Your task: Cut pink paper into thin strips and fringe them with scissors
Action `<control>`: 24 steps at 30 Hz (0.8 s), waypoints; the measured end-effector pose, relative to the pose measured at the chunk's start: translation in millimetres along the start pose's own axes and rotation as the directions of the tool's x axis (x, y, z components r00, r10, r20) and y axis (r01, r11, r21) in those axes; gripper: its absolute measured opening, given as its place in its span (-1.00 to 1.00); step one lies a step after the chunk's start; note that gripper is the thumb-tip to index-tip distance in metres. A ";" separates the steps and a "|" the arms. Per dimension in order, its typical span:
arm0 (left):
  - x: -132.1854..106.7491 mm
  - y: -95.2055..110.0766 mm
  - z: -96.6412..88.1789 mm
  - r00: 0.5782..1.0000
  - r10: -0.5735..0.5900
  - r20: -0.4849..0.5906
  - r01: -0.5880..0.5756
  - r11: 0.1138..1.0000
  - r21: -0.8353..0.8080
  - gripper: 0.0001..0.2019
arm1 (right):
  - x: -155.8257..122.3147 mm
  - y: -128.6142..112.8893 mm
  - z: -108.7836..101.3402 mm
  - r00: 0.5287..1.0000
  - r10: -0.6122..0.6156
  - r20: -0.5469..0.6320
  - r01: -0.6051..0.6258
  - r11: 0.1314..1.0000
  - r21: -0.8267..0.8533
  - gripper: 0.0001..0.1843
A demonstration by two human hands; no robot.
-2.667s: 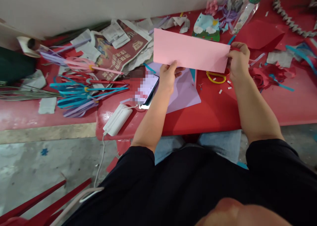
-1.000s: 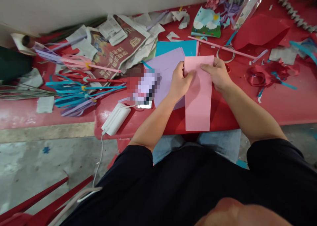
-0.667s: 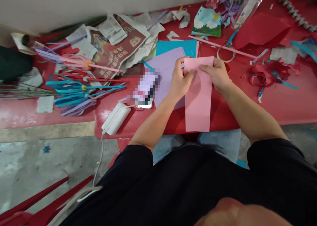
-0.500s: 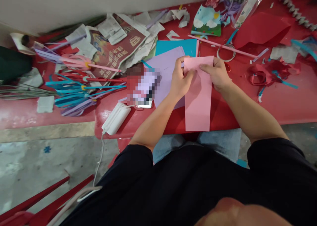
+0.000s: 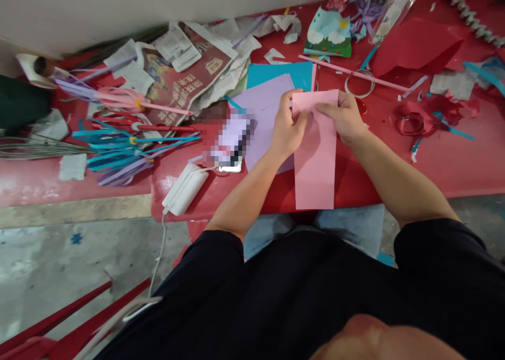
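Both hands, left hand [image 5: 287, 130] and right hand [image 5: 342, 119], pinch the far end of a long pink paper strip [image 5: 315, 160], which lies flat on the red tabletop [image 5: 453, 160] beside the lilac sheet [image 5: 263, 105], steadying its top edge.

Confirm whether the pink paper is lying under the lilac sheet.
No, the pink paper is gripped by both hands, overlapping the lilac sheet.

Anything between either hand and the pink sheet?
No. The left hand and the right hand both grip the far end of the pink sheet directly; nothing visible lies between them and it.
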State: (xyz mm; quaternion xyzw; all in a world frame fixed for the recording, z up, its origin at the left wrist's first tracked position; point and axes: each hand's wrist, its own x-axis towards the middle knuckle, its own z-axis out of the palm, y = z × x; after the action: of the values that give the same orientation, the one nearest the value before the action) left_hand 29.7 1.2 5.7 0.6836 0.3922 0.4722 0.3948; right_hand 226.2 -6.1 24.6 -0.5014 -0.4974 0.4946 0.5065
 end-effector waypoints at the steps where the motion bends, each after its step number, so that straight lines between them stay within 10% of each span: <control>1: 0.3 -2.2 0.0 1.000 0.012 -0.006 -0.012 1.000 0.000 -0.62 | 0.3 0.9 -0.2 1.000 -0.004 -0.001 0.004 1.000 0.000 -0.49; 24: -0.8 9.2 -1.9 1.000 0.017 -0.002 -0.017 0.999 0.049 -0.77 | 1.9 0.2 -0.3 0.995 -0.089 -0.041 0.086 0.994 -0.070 -0.41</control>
State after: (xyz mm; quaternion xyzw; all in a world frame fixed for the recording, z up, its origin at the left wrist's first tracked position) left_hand 29.2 -2.7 14.3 0.6960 0.3984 0.4663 0.3734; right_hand 226.5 -4.2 24.5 -0.5070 -0.5243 0.4436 0.5209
